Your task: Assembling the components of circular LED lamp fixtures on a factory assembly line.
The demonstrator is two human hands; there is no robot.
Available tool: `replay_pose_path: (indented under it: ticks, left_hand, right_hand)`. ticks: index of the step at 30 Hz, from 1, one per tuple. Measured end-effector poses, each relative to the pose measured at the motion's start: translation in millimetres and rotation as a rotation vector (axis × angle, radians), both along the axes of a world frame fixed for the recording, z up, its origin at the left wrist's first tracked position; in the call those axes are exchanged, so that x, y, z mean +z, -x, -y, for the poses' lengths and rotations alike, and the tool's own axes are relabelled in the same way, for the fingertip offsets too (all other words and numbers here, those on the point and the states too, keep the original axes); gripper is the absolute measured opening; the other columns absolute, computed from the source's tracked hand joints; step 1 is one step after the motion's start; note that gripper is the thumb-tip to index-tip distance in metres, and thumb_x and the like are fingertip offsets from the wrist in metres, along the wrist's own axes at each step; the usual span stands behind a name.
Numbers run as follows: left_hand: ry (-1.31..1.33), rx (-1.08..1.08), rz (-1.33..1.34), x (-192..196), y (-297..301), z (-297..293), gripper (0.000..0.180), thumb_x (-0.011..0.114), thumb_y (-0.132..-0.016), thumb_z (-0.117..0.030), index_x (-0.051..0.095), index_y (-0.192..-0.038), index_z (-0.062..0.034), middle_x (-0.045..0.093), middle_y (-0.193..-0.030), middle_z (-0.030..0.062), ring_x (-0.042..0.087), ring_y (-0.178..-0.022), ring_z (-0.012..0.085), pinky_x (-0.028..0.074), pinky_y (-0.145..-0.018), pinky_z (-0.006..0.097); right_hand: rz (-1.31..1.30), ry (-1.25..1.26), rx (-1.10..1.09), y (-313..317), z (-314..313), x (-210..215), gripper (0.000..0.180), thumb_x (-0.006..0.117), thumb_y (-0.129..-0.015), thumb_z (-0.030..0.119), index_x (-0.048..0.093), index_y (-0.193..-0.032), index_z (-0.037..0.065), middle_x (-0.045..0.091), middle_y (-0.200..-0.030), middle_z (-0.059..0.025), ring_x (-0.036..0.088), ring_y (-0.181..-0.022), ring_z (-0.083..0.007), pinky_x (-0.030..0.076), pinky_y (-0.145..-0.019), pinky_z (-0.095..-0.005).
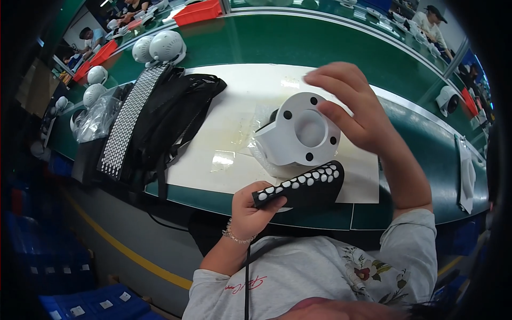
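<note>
A white device (285, 140) lies tipped on the white work mat with its round base turned up. The base has a ring-shaped rim with several black round pads around a hollow centre. Over the base's right edge hovers my right hand (354, 106), fingers spread and thumb near the upper right of the rim; I cannot tell whether the thumb touches it. My left hand (250, 210) grips one end of a black strip with white round spots (306, 184), held in front of the device. Clear plastic film (260, 120) lies under and beside the device.
At left lie a black pile of dotted sheets (130, 120) and black bags (184, 104), with a clear plastic bag (98, 117) beside them. White round-headed devices (168, 47) stand behind. A red bin (197, 12) is at the far side. A white packet (466, 176) lies at right; other people work beyond.
</note>
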State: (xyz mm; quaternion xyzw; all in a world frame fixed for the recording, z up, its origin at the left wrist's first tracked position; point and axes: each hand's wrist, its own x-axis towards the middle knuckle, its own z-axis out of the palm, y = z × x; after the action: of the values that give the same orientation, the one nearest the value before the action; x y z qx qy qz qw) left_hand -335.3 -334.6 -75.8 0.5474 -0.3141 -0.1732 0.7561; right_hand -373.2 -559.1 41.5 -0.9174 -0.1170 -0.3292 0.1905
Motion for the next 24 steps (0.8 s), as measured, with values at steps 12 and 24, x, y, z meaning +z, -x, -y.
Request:
replay_pose_path:
  ticks: [12, 24]
  left_hand:
    - [-0.067, -0.091, 0.023, -1, -3, -6, 0.017, 0.062, -0.064, 0.011, 0.051, -0.073, 0.0014, 0.056, -0.075, 0.0085, 0.05, -0.067, 0.0123, 0.04, -0.059, 0.023]
    - [-0.127, -0.088, 0.015, 1, -3, -5, 0.013, 0.065, -0.067, 0.003, 0.054, -0.073, 0.0008, 0.054, -0.066, 0.0034, 0.048, -0.057, 0.0089, 0.038, -0.052, 0.021]
  right_hand:
    - [-0.794, -0.632, 0.163, -33, 45, 32, 0.023, 0.058, -0.077, 0.017, 0.056, -0.093, 0.002, 0.054, -0.077, -0.001, 0.049, -0.069, -0.0068, 0.04, -0.062, -0.0196]
    - [0.128, 0.412, -0.723, -105, 178, -101, 0.004, 0.052, -0.073, 0.009, 0.049, -0.075, 0.005, 0.047, -0.074, -0.0088, 0.049, -0.075, -0.0249, 0.042, -0.063, -0.0325]
